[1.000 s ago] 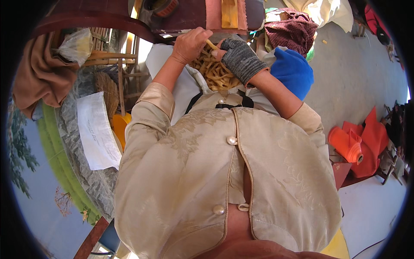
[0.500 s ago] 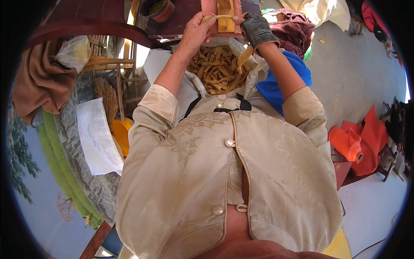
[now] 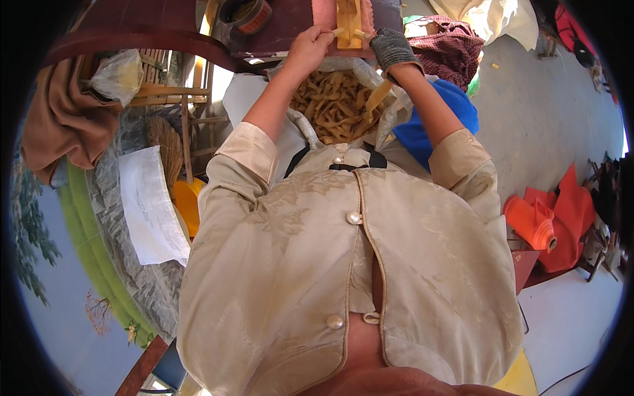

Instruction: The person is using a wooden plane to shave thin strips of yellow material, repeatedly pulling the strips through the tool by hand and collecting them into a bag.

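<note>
My bare left hand [image 3: 310,50] is closed in a pinch at the left side of a narrow yellowish wooden block [image 3: 349,25]. A pale end of something strip-like shows at its fingertips. On the block's right side, my right hand [image 3: 394,51], in a dark grey fingerless glove, is closed too, with a similar pale bit at its thumb. Whether one strip joins both hands across the block is hard to see. Below the right wrist, a flat tan strip [image 3: 379,94] hangs toward an open white sack [image 3: 305,127] full of tan strips [image 3: 335,105] at my lap.
The block stands on pink cloth [image 3: 321,12] on a dark red table [image 3: 284,26], with a round tin [image 3: 247,14] at left. A checked cloth bundle [image 3: 450,49] and blue cloth [image 3: 441,115] lie right. A wooden chair frame [image 3: 178,99] stands left; an orange container [image 3: 530,223] lies far right.
The pale strip stretched between my hands across the block no longer shows over it. My left hand has moved slightly down and right; my right hand has shifted slightly down.
</note>
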Demonstrator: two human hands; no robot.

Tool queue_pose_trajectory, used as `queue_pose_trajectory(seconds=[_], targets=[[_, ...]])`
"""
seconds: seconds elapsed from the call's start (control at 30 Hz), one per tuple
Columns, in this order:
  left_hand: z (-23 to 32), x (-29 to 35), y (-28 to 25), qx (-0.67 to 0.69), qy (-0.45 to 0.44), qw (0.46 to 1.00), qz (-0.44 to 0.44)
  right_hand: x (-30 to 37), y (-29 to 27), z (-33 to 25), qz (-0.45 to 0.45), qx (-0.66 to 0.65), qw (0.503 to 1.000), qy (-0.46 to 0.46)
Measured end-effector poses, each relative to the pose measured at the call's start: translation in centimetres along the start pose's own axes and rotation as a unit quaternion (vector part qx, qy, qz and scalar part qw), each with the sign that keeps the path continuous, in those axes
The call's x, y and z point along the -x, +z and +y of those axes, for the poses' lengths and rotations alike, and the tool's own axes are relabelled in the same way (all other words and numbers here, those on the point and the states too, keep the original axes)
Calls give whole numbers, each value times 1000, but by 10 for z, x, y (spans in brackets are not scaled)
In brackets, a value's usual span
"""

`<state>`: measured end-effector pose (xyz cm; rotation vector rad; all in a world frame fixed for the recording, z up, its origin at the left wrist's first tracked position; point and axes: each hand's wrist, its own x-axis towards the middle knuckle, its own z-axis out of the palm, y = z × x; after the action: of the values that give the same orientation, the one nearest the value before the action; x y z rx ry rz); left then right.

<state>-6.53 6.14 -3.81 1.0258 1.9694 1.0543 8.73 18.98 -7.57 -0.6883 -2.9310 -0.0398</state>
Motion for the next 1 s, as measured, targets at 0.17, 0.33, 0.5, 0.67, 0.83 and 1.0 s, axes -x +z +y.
queue_pose_trajectory(seconds=[0.17, 0.33, 0.5, 0.67, 0.83, 1.0], targets=[[5, 35, -8, 491, -76, 856, -144, 19, -22, -19, -87, -757, 568, 311], [5, 45, -5, 562, -46, 817, -124, 35, -31, -45, -45, -825, 500, 260], [0, 51, -6, 591, -50, 798, -103, 40, -47, -58, -61, -840, 474, 258], [2, 57, 1, 584, -50, 809, -47, 42, -56, -70, -23, -676, 699, 232], [5, 61, 11, 566, -82, 820, -15, 42, -30, -67, 110, -446, 878, 132], [3, 61, 8, 570, -82, 815, -60, 39, -53, -61, -85, -789, 539, 285]])
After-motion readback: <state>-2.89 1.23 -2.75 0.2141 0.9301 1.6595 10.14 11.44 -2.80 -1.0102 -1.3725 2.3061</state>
